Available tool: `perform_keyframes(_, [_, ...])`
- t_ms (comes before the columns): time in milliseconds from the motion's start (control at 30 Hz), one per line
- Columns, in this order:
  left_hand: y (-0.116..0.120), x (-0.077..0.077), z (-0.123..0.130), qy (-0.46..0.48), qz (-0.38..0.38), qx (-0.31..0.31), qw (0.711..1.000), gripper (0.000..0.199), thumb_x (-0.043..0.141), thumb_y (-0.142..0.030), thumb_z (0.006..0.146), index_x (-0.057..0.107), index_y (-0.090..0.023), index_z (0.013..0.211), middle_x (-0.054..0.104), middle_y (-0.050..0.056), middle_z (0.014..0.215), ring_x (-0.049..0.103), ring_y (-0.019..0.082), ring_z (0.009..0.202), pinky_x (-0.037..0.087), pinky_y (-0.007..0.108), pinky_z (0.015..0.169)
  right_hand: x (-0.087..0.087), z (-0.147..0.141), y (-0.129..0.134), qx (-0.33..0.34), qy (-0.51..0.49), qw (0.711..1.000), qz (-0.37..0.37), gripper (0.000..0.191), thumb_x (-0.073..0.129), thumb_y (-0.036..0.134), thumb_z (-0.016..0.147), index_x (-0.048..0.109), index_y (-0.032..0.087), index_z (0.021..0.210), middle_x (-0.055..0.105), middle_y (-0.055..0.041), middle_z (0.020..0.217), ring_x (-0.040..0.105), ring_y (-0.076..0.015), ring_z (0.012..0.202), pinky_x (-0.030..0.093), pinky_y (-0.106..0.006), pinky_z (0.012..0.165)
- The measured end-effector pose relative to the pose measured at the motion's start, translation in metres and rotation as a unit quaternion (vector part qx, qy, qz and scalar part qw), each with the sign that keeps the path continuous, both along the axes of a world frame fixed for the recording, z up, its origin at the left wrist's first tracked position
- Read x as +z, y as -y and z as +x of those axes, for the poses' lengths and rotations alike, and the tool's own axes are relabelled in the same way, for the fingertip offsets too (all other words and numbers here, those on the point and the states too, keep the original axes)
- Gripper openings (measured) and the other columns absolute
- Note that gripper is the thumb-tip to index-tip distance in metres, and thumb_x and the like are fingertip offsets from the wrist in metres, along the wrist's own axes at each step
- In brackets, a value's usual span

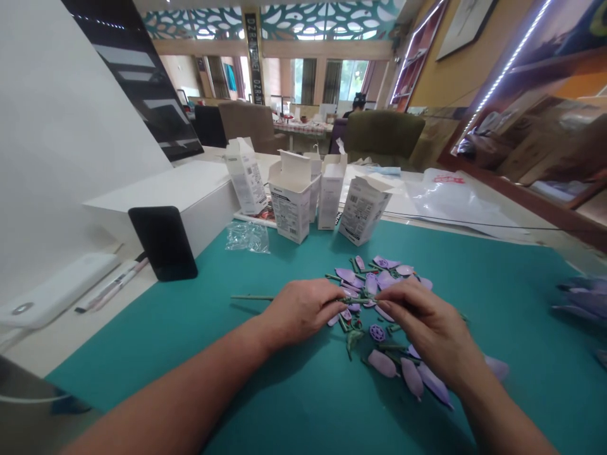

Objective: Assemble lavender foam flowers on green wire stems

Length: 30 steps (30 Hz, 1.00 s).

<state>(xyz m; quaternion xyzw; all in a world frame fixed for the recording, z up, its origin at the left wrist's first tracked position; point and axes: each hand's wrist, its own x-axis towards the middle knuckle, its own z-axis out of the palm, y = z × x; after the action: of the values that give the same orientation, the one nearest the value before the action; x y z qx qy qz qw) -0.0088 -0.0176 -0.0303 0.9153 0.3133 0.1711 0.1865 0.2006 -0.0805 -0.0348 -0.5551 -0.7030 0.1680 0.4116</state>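
My left hand [306, 308] is closed around a thin green plastic flower stem [251, 297], whose long end sticks out to the left. At the stem's other end, the thumb and fingertips of my right hand [422, 316] pinch its tip; any small part between them is too hidden to make out. Beneath and around both hands lie loose purple petals [411, 377] and short green pieces. A purple spoked ring [377, 333] and a green leaf piece [353, 339] rest on the teal mat [284, 392] just below the stem.
Several opened white boxes [290, 208] stand behind the mat. A crumpled clear wrapper [247, 237] lies left of them. A black phone [162, 243] leans against a white box at the left. Purple flower parts [581, 300] sit at the right edge, and a plastic bag [446, 193] lies farther back.
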Motion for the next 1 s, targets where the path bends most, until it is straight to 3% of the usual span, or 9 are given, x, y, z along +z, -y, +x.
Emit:
perform_keyframes(500, [-0.0008, -0.0027, -0.0002, 0.0, 0.015, -0.024, 1.0, 0.019, 0.053, -0.022, 0.09, 0.064, -0.019, 0.104, 0.067, 0.003, 0.092, 0.062, 0.016, 0.082, 0.046, 0.024, 0.071, 0.002, -0.0028, -0.0005, -0.008, 0.011, 1.0, -0.008, 0.018, 0.055, 0.034, 0.084, 0.065, 0.023, 0.074, 0.058, -0.002, 0.072, 0.054, -0.0167, 0.067, 0.042, -0.027, 0.058])
perform_keyframes(767, [-0.0018, -0.0027, -0.0001, 0.007, -0.007, -0.032, 0.999, 0.02, 0.052, -0.021, 0.09, 0.063, -0.017, 0.106, 0.067, 0.005, 0.098, 0.062, 0.017, 0.089, 0.047, 0.027, 0.079, 0.0027, -0.0016, -0.0003, -0.009, 0.027, 1.0, -0.013, 0.022, 0.054, 0.038, 0.084, 0.065, 0.022, 0.074, 0.061, -0.0036, 0.074, 0.056, -0.0182, 0.069, 0.044, -0.028, 0.058])
perform_keyframes(1000, [0.0001, 0.0016, -0.0007, 0.028, -0.053, -0.012, 0.998, 0.041, 0.059, -0.017, 0.083, 0.052, -0.018, 0.123, 0.065, 0.007, 0.112, 0.061, 0.018, 0.096, 0.047, 0.028, 0.084, -0.0024, 0.0029, -0.0008, -0.004, 0.037, 0.999, -0.005, 0.022, 0.053, 0.038, 0.086, 0.065, 0.023, 0.075, 0.062, -0.0045, 0.077, 0.057, -0.0191, 0.072, 0.045, -0.03, 0.061])
